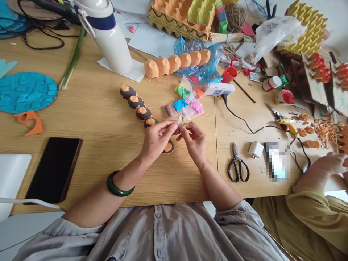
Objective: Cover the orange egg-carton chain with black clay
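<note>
My left hand (155,140) pinches a small clear plastic bag (179,119) between thumb and fingers. The thumb and fingertips of my right hand (194,142) are closed at the same bag's near edge; its contents are hard to make out. Under and behind my hands runs a row of egg-carton cups (143,113), coated black with orange tops, part of it hidden by my left hand. Just beyond lie little bags of coloured material: blue (179,105), pink (196,107), green (183,91) and brown (170,110).
A plain orange egg-carton strip (174,64) lies farther back beside a white flask (107,36). Scissors (237,165) and a white plug adapter (256,149) are at right, near a black cable (244,125). A phone (54,168) lies left. A co-worker's arm (318,172) rests far right.
</note>
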The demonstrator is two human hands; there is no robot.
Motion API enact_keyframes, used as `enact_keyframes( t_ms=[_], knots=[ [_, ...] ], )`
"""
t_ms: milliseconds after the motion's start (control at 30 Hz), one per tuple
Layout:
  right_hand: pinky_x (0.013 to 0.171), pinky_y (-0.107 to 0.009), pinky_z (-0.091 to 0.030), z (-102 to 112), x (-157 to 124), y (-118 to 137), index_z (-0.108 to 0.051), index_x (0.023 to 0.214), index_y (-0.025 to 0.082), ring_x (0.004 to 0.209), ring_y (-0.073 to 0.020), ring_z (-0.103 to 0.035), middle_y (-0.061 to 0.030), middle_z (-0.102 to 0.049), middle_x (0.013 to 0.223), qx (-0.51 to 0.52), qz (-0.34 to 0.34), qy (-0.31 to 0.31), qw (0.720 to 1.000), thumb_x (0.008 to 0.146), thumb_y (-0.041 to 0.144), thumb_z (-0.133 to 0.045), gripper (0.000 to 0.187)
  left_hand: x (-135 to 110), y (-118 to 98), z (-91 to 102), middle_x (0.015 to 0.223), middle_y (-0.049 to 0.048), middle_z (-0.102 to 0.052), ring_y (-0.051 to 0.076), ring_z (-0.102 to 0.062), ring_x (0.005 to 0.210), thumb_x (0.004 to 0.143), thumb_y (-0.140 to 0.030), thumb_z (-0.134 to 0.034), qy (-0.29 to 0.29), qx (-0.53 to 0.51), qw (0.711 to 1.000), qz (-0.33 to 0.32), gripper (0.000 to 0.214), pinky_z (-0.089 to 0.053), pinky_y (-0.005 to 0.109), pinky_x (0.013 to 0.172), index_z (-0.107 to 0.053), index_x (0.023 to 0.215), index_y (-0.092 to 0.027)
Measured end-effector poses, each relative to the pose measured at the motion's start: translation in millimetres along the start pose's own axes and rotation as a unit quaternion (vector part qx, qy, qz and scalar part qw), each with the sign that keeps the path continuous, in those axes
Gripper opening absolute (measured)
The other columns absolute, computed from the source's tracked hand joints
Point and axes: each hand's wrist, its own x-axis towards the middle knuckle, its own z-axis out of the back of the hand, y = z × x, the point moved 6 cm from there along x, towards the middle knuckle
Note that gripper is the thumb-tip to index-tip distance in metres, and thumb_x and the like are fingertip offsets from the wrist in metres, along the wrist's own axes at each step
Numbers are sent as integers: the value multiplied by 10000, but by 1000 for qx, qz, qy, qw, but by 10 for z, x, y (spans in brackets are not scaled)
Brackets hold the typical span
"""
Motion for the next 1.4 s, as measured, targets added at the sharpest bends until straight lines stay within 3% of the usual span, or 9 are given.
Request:
enact_keyframes(
  t_ms=[233, 400, 533, 733, 933, 1133, 1200, 1300, 1400],
  knots=[
    [686, -256, -687, 20, -24, 28, -690, 934, 238, 782, -121, -731, 19, -692, 879, 4, 9, 1, 1000, 901, 570, -865, 376, 26, -51, -38, 887, 67, -821, 246, -804, 850, 874, -505, -888, 11, 29, 1000, 3, 342, -666, 345, 832, -847, 933, -171],
    [665, -244, -677, 59, -32, 32, -682, 1058, 268, 766, -115, -682, 25, -660, 910, -28, 45, -14, 998, 917, 491, -870, 324, -1, -215, -74, 982, 65, -838, 197, -772, 832, 926, -319, -802, 18, 128, 989, -75, 142, -638, 300, 799, -836, 950, -183],
    [690, -280, -653, 69, -52, 86, -710, 984, 262, 783, -137, -713, -24, -723, 961, -191, 119, -20, 974, 1053, 401, -644, 169, -17, -280, -101, 970, 70, -811, 188, -737, 849, 999, -272, -681, 33, 255, 952, -168, 156, -601, 298, 803, -807, 941, -201],
    [685, -323, -587, 174, -3, 54, -655, 846, 242, 686, -165, -711, -10, -703, 758, -319, 58, -45, 945, 1009, 323, -584, 195, -31, -248, -82, 797, 28, -672, 207, -652, 797, 901, -170, -661, -2, 383, 883, -272, 100, -515, 323, 777, -686, 840, -245],
    [678, -308, -605, 131, -9, 12, -702, 1000, 253, 698, -156, -736, 2, -749, 807, -266, 51, -18, 962, 988, 306, -563, 149, -41, -216, -103, 879, 43, -708, 231, -678, 862, 896, -158, -662, 10, 398, 872, -287, 92, -493, 343, 819, -682, 888, -247],
    [691, -295, -639, 101, -33, -12, -712, 1072, 262, 685, -147, -796, 19, -807, 846, -206, 29, -9, 978, 1018, 315, -583, 150, 11, -192, 29, 943, 74, -707, 269, -685, 954, 923, -254, -760, 4, 361, 909, -207, 28, -526, 379, 967, -742, 944, -256],
    [661, -290, -645, 136, -6, -4, -704, 1033, 259, 663, -152, -797, 26, -788, 797, -155, 15, -29, 987, 1011, 387, -639, 145, 34, -227, 39, 1045, 93, -749, 298, -701, 1066, 924, -338, -802, 24, 346, 914, -213, 129, -516, 425, 1088, -763, 1016, -256],
    [635, -306, -673, 144, 48, -39, -693, 969, 254, 582, -148, -757, 36, -749, 722, -40, -40, -14, 998, 957, 617, -729, 365, 54, -324, 75, 1312, 128, -754, 359, -637, 1357, 906, -498, -831, 22, 328, 910, -250, 414, -443, 500, 1258, -763, 1224, -243],
    [616, -322, -686, 100, 72, -72, -696, 920, 244, 518, -133, -700, 37, -737, 705, 39, -83, 36, 995, 877, 729, -788, 496, 68, -381, 172, 1514, 139, -666, 356, -570, 1488, 952, -613, -767, -24, 265, 934, -238, 590, -479, 485, 1248, -701, 1411, -250]
  ],
)
